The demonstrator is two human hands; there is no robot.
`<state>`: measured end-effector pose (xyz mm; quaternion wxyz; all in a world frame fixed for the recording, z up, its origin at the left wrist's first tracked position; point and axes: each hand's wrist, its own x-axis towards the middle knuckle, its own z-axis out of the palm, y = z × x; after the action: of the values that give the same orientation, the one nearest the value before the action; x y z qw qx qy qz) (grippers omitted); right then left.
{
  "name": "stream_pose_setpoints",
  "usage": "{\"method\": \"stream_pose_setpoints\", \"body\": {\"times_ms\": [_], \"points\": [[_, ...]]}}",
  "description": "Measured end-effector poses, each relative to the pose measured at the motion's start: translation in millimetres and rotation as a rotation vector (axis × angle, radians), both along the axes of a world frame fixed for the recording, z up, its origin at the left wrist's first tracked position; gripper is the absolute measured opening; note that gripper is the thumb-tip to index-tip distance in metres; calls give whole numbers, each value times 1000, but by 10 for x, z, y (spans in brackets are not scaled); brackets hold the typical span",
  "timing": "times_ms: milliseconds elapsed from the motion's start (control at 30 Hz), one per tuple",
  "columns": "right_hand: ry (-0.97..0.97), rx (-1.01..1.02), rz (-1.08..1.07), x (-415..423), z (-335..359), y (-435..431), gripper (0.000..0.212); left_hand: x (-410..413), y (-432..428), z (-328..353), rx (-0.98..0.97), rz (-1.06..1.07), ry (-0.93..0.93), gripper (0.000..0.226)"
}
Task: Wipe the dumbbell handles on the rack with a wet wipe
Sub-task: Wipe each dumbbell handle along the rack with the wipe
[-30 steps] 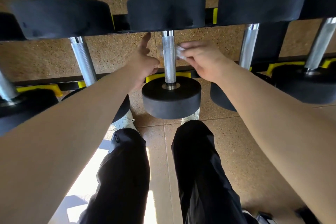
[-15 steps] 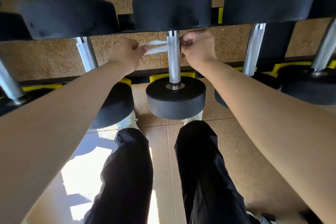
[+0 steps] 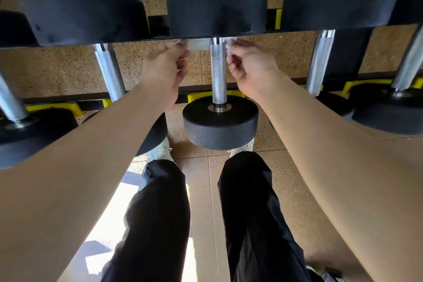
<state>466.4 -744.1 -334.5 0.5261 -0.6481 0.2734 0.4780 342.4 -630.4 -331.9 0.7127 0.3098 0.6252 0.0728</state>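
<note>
Closest to us are two legs in black trousers (image 3: 158, 224) and white shoes (image 3: 160, 151), standing on a speckled brown floor (image 3: 201, 190). Two bare arms reach forward over them. Next comes the round black near end (image 3: 220, 121) of the middle dumbbell, and its shiny metal handle (image 3: 218, 73) runs away from us. The left hand (image 3: 166, 68) is just left of the handle and the right hand (image 3: 250, 68) is just right of it. Each hand pinches one end of the white wet wipe (image 3: 198, 44) with curled fingers. The wipe goes round the back of the handle at its far tip, right under the big black far end (image 3: 217, 11). More dumbbells lie on each side, one on the left (image 3: 109, 71) and one on the right (image 3: 319, 62). They all sit on a black rack (image 3: 158, 26) with yellow holders (image 3: 201, 96).
</note>
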Motion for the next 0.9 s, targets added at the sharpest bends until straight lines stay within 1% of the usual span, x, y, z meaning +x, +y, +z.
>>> {"method": "stream_pose_setpoints", "body": {"times_ms": [67, 133, 233, 333, 400, 467, 600, 633, 700, 800, 900], "points": [[4, -8, -3, 19, 22, -2, 9, 20, -51, 6, 39, -7, -17, 7], [19, 11, -68, 109, 56, -125, 13, 127, -161, 20, 63, -73, -14, 5], [14, 63, -131, 163, 79, -311, 17, 229, -273, 2, 90, -143, 8, 10], [-1, 80, -31, 22, 84, -231, 12, 124, -231, 7, 105, -80, 32, 9], [-29, 61, 49, -55, 85, -110, 6, -6, -203, -19, 139, -84, 70, 8], [-63, 10, 100, -34, 90, -88, 6, -77, -234, -49, 167, -156, 86, 8], [-130, -79, 111, 133, 68, -347, 10, 45, -327, -111, 168, -431, 154, 13], [-147, -105, 107, 134, 47, -403, 9, 78, -330, -116, 173, -464, 156, 12], [-173, -117, 129, 57, 7, -424, 9, 67, -298, -107, 189, -463, 149, 12], [-226, -90, 303, -154, -41, -309, 10, -155, -199, -109, 241, -475, 186, 16], [-257, -148, 384, -198, -86, -297, 13, -301, -184, -159, 289, -593, 187, 25]]}}
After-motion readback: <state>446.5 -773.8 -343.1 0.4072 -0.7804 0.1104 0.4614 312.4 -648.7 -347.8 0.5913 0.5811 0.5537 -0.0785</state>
